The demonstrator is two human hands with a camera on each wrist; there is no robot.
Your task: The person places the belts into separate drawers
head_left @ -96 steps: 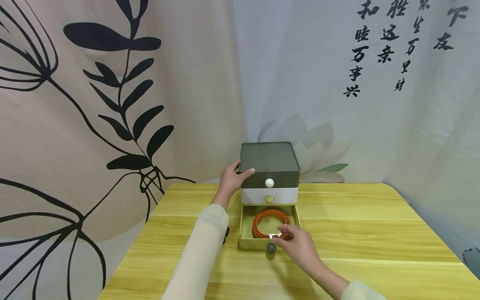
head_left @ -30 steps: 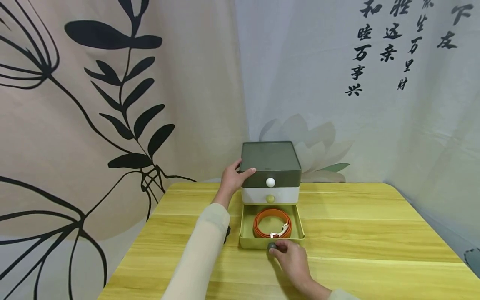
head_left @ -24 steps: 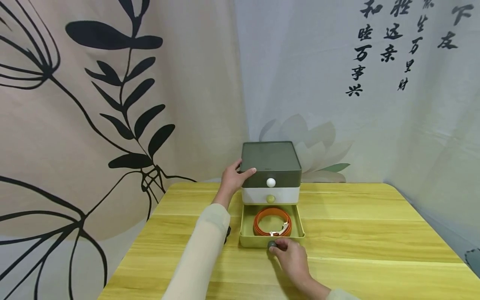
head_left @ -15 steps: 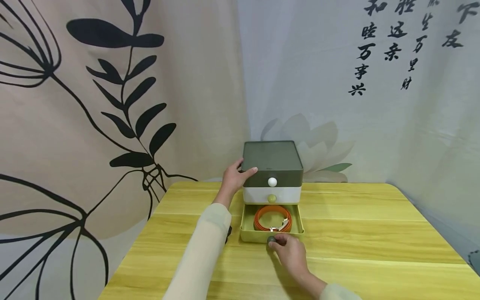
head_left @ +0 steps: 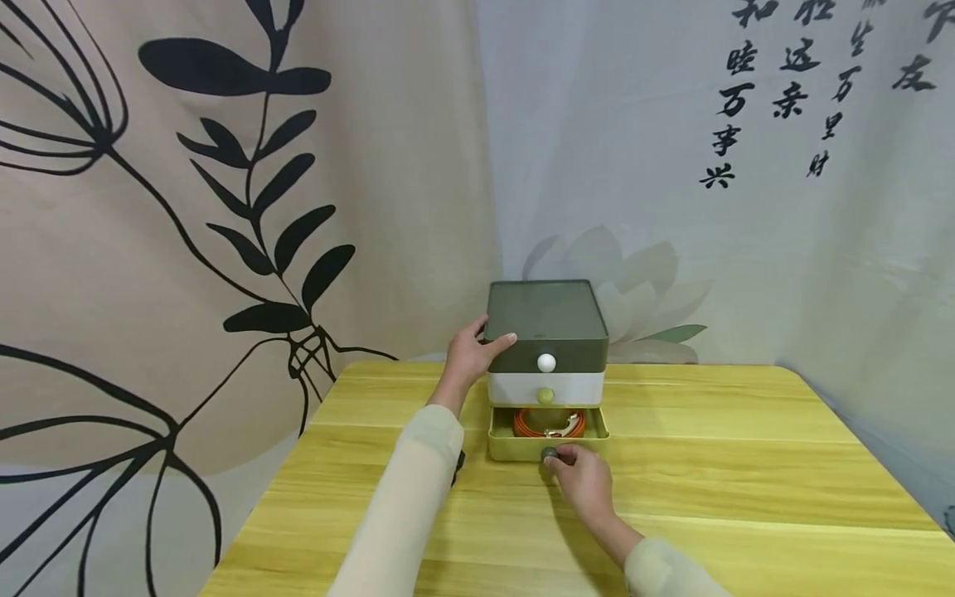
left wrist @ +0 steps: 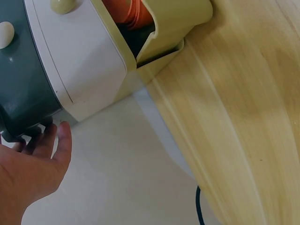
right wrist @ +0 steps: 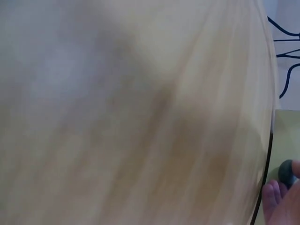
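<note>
A small drawer unit [head_left: 547,311] has a dark green top, a white middle drawer [head_left: 515,388] and a yellow-green bottom drawer [head_left: 515,449], which is pulled partway out. Inside the bottom drawer lies a coiled orange belt [head_left: 522,424] with a silver buckle, its far part hidden under the white drawer. My left hand [head_left: 467,355] rests against the unit's upper left side, its thumb over the front corner of the top. Between thumb and fingers, my right hand [head_left: 585,481] pinches the bottom drawer's dark round knob [right wrist: 286,172].
The unit stands near the back edge of a wooden table [head_left: 709,464]. Behind it hangs a printed cloth [head_left: 403,207]. A small dark object [head_left: 458,466] shows beside my left sleeve. A dark cable [left wrist: 199,206] hangs below the table edge in the left wrist view.
My right hand has left the belt buckle, taken the knob and pushed the bottom drawer inward with the belt inside. My left hand stays at the unit's side. The head view has shifted slightly.
</note>
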